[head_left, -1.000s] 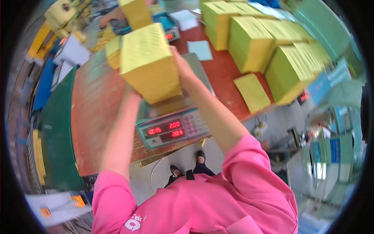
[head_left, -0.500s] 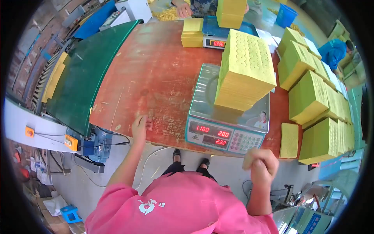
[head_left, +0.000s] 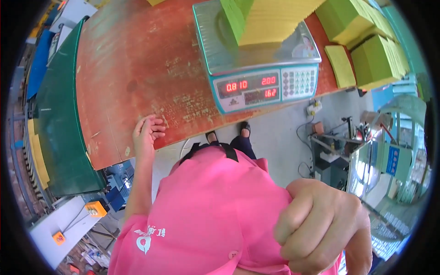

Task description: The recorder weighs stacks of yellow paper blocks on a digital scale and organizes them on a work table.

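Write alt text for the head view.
A yellow paper stack sits on a digital scale on a red table. The left hand rests on the table edge; the right hand is fisted near the pink shirt.

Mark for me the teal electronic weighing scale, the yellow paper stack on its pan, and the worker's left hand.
teal electronic weighing scale (head_left: 263, 87), head view, on its front display panel.
yellow paper stack (head_left: 270, 20), head view, on its near side face.
left hand (head_left: 146, 135), head view, on the back of the hand at the table edge.

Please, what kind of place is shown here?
Probably a small paper workshop: a digital weighing scale on a worn red wooden table, stacked yellow-green paper sheets, and a green conveyor belt.
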A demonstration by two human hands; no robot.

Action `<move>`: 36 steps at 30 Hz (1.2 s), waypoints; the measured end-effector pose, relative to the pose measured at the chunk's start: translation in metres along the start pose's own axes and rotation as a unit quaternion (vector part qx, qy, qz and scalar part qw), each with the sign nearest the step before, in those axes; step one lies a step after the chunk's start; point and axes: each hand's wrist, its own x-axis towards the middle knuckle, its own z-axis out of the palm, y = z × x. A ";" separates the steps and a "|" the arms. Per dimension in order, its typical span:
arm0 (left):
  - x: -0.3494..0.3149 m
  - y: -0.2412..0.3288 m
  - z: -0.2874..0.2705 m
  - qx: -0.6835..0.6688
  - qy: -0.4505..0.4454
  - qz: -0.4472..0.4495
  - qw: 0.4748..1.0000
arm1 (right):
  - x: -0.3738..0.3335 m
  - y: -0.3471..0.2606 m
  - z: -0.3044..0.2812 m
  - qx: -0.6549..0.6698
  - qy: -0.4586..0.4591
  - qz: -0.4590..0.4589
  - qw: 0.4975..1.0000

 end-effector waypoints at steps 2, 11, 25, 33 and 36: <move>0.000 0.004 -0.003 0.035 -0.015 0.000 0.999 | -0.010 0.008 0.012 0.014 0.042 -0.089 0.995; 0.010 0.013 -0.013 0.058 -0.075 -0.058 0.994 | -0.027 0.007 0.016 0.038 -0.042 -0.107 0.993; 0.008 -0.009 -0.032 0.074 0.001 -0.042 0.996 | -0.037 -0.043 -0.113 -0.588 0.170 0.079 0.787; -0.078 0.079 0.203 0.085 -0.348 0.059 0.932 | -0.120 -0.041 -0.453 -0.835 0.279 0.182 0.438; -0.082 0.067 0.327 0.066 -0.423 -0.036 0.903 | -0.145 -0.028 -0.470 -0.840 0.225 0.267 0.415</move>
